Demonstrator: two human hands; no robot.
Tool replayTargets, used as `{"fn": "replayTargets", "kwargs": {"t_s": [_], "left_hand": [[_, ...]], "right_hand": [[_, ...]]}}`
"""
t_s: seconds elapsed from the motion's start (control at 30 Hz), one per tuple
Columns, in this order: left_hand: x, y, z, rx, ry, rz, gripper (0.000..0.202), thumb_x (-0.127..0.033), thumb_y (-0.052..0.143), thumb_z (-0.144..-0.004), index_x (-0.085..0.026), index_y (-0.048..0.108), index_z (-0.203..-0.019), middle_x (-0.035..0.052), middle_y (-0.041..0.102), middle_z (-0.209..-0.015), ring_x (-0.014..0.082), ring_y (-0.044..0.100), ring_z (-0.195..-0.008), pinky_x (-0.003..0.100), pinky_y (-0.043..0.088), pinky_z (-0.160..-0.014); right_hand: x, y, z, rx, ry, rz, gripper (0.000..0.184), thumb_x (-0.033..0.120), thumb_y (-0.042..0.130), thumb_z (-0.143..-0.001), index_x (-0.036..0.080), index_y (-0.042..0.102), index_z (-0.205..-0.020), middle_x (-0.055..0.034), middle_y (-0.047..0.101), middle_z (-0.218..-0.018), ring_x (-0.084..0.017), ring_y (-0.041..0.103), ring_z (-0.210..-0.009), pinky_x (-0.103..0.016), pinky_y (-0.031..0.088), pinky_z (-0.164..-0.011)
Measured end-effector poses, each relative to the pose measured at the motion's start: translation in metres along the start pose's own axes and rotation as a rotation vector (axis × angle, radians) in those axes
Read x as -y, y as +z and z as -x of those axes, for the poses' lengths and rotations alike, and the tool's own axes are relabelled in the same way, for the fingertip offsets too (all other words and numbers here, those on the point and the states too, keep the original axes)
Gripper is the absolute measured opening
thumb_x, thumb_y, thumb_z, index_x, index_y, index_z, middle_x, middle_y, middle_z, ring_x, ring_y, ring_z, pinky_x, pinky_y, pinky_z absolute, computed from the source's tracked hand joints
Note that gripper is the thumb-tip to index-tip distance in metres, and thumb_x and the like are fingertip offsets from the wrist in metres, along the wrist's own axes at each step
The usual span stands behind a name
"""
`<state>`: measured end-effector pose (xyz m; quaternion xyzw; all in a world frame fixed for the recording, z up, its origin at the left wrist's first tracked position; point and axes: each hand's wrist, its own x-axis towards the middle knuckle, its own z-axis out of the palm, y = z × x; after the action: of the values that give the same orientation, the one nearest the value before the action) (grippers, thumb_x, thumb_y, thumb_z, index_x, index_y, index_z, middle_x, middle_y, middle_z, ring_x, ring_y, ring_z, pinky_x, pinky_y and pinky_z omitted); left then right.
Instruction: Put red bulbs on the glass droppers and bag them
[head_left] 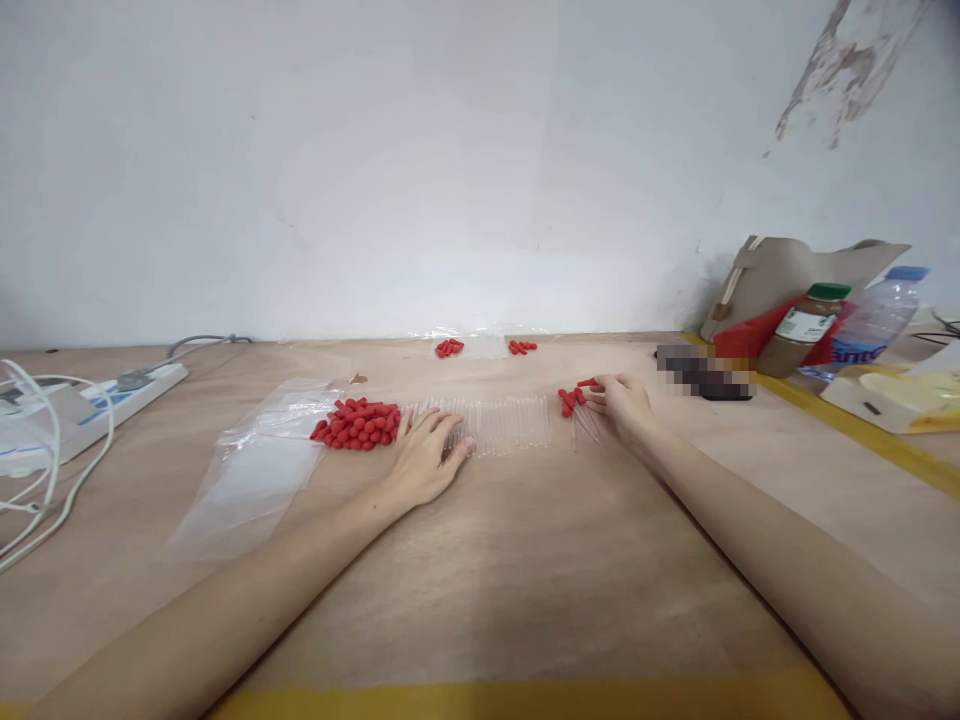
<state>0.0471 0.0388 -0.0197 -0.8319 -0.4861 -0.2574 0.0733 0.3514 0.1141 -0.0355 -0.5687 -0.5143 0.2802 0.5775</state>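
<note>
A row of clear plastic tubes (510,424) lies side by side on the wooden table (480,580). My left hand (426,458) rests flat on the row's left end, fingers stretched out. Just left of it sits a pile of red caps (358,424). My right hand (622,404) is at the row's right end, its fingers curled around a red cap (589,383), with a small heap of red caps (570,400) beside the fingertips and a few loose tubes (586,428) under the palm.
Clear plastic bags (255,470) lie left of the pile. A white power strip (97,400) with cables sits at the far left. Two small clusters of red caps (448,347) lie near the wall. A jar (804,330), water bottle (874,320) and bag (787,275) stand at right.
</note>
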Motion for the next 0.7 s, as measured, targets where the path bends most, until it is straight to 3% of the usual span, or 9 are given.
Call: {"fn": "replayTargets", "kwargs": {"t_s": [0.27,0.43,0.6,0.7], "left_hand": [[-0.004,-0.004,-0.001,0.006,-0.07,-0.032,0.031,-0.036,0.04,-0.085,-0.019,0.051,-0.109,0.0079,0.055,-0.111,0.0242,0.043,-0.109,0.045,0.021,-0.098],[0.0,-0.009,-0.015,-0.013,-0.177,-0.088,0.021,-0.034,0.049,-0.077,-0.021,0.057,-0.092,0.0064,0.058,-0.1,0.0266,0.045,-0.099,0.042,0.03,-0.083],[-0.007,-0.002,-0.04,-0.04,-0.201,-0.105,0.017,-0.036,0.055,-0.07,-0.021,0.06,-0.075,0.0065,0.055,-0.098,0.0263,0.043,-0.097,0.041,0.029,-0.082],[-0.017,0.007,-0.055,-0.017,-0.214,-0.139,0.022,-0.041,0.057,-0.066,-0.019,0.063,-0.068,0.0087,0.054,-0.099,0.028,0.042,-0.097,0.041,0.027,-0.082]], "right_hand": [[0.003,0.011,0.004,-0.067,0.206,-0.308,0.004,0.019,0.051,-0.071,0.017,0.049,-0.069,-0.0031,0.059,-0.066,-0.012,0.062,-0.058,-0.027,0.056,-0.061],[0.003,0.013,0.007,-0.117,0.214,-0.379,0.006,0.013,0.052,-0.069,0.017,0.048,-0.066,-0.0011,0.058,-0.061,-0.01,0.06,-0.055,-0.023,0.054,-0.056],[0.007,0.012,0.009,-0.131,0.19,-0.413,0.013,0.01,0.049,-0.066,0.018,0.053,-0.075,0.0013,0.059,-0.06,-0.008,0.057,-0.052,-0.021,0.051,-0.053],[0.006,0.011,0.01,-0.117,0.176,-0.399,0.015,0.009,0.047,-0.063,0.016,0.057,-0.071,-0.0002,0.061,-0.063,-0.007,0.056,-0.052,-0.02,0.05,-0.054]]}}
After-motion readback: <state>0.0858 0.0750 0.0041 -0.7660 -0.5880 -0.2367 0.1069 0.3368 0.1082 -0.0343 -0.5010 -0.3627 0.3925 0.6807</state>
